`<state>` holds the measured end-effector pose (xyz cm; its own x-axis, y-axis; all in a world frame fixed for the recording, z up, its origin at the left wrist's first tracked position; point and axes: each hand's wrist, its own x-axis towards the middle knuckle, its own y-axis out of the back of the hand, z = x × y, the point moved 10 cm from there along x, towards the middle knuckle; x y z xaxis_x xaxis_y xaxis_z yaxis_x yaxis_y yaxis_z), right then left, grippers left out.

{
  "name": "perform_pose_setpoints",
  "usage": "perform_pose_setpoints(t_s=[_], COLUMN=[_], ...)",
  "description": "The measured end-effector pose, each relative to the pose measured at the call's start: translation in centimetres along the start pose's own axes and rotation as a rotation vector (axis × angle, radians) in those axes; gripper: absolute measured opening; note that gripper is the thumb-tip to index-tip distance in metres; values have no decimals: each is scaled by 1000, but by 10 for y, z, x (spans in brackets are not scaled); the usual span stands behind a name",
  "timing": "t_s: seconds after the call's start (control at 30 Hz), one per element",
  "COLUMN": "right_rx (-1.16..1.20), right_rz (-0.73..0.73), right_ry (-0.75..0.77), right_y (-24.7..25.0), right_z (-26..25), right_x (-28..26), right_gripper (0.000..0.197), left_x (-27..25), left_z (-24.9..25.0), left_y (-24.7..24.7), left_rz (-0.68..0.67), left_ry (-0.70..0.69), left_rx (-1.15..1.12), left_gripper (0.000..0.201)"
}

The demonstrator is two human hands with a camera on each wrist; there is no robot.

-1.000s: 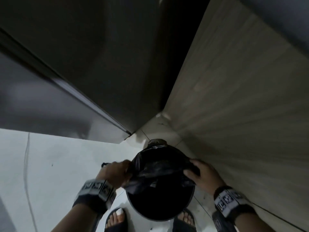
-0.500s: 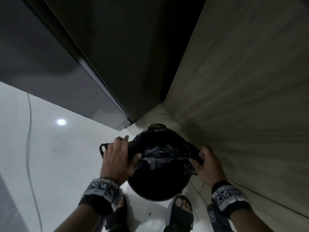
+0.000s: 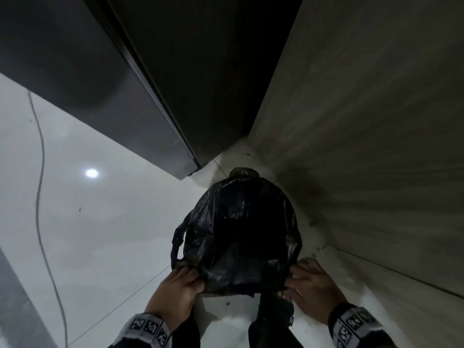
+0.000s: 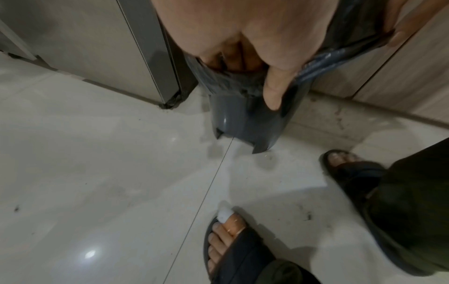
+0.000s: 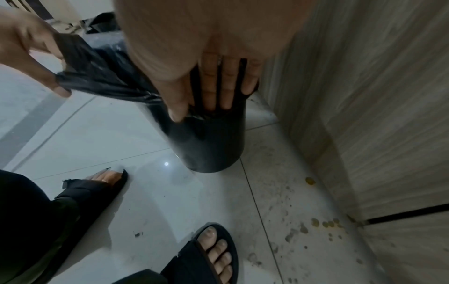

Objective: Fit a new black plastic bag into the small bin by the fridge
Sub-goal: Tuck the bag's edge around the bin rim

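Bag [image 3: 241, 229] now stretched over bin [image 4: 245, 123] rim since earlier. Your left hand [image 3: 179, 285] pinches film at 7 o'clock, right hand [image 3: 312, 282] at 5. Thin, slippery, tears: grip hem.

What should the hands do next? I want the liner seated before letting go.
Probably pull the near bag edge further down the bin wall. Both the left hand and right hand grip it just below the rim, and a handle loop hangs loose.

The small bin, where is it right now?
In the head view the small bin stands low centre, in the corner between fridge and wooden panel, under the black bag.
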<state>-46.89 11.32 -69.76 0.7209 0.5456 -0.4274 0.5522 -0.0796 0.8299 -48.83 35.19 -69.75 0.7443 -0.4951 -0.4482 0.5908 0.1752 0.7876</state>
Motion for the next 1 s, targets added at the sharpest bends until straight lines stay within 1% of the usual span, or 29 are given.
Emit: perform_pose_setpoints(t_s=[0.07, 0.1, 0.13, 0.17, 0.2, 0.23, 0.27, 0.3, 0.33, 0.37, 0.4, 0.43, 0.47, 0.5, 0.53, 0.57, 0.6, 0.63, 0.67, 0.7, 0.73, 0.77, 0.8, 0.83, 0.87, 0.9, 0.93, 0.97, 1.0], right_rx=[-28, -28, 8, 84, 189, 290, 388, 494, 625, 787, 979, 1171, 1339, 1459, 1528, 1529, 1494, 1421, 1353, 1279, 1168, 1003, 816, 648, 517, 428, 353, 294, 245], right_rz=[-100, -142, -158, -144, -98, -28, 51, 169, 301, 416, 484, 491, 464, 423, 383, 345, 318, 297, 275, 254, 233, 225, 255, 324, 402, 445, 421, 315, 172], right_ry=[-96, -156, -211, -278, -384, -537, -678, -770, -835, -879, -890, -870, -834, -814, -808, -828, -846, -848, -815, -775, -754, -773, -808, -810, -744, -612, -478, -375, -303], right_y=[-21, -30, -34, -33, -26, -19, -9, 3, 14, 25, 32, 35, 36, 36, 37, 38, 40, 41, 42, 45, 47, 53, 62, 77, 96, 112, 122, 116, 103], right_z=[6, 10, 12, 15, 24, 37, 49, 58, 66, 72, 74, 70, 64, 58, 53, 50, 49, 52, 54, 56, 60, 65, 70, 70, 61, 41, 15, -7, -25], right_x=[7, 10, 13, 16, 16, 11, 4, -3, -9, -11, -7, 5, 18, 31, 41, 47, 51, 54, 56, 58, 59, 56, 52, 50, 53, 64, 79, 95, 111], right_gripper=[10, 13, 19, 24, 24, 19, 14, 12, 17, 23, 29, 32, 35, 37, 40, 44, 49, 53, 54, 55, 57, 58, 57, 53, 45, 38, 34, 34, 37], left_x=[9, 15, 21, 26, 28, 28, 28, 28, 27, 26, 23, 21, 25, 41, 58, 72, 84, 91, 95, 96, 98, 95, 88, 84, 84, 90, 99, 107, 113], left_z=[-16, -18, -20, -22, -26, -29, -34, -39, -44, -50, -57, -62, -69, -73, -71, -72, -78, -84, -87, -88, -90, -93, -88, -66, -33, -6, 20, 39, 50], left_y=[-21, -26, -32, -30, -23, -9, 6, 27, 51, 75, 97, 111, 109, 88, 68, 45, 26, 16, 14, 20, 37, 62, 95, 126, 146, 139, 120, 94, 68], left_rz=[-105, -157, -230, -289, -304, -309, -296, -271, -167, -7, 201, 353, 437, 370, 267, 156, 90, 70, 72, 76, 137, 281, 495, 637, 673, 577, 425, 226, 54], left_ry=[88, 126, 164, 220, 301, 378, 427, 468, 497, 526, 560, 606, 635, 666, 685, 716, 747, 791, 840, 855, 836, 803, 720, 567, 388, 265, 171, 155, 166], left_rx=[42, 70, 52, 37, 7, -17, -10, 2, -5, -43, -170, -393, -662, -924, -1122, -1274, -1375, -1441, -1459, -1396, -1233, -989, -743, -530, -401, -311, -209, -84, 21], left_gripper=[16, 18, 22, 27, 29, 30, 28, 26, 27, 28, 28, 26, 25, 28, 36, 48, 59, 66, 72, 78, 76, 65, 50, 37, 27, 22, 23, 29, 39])
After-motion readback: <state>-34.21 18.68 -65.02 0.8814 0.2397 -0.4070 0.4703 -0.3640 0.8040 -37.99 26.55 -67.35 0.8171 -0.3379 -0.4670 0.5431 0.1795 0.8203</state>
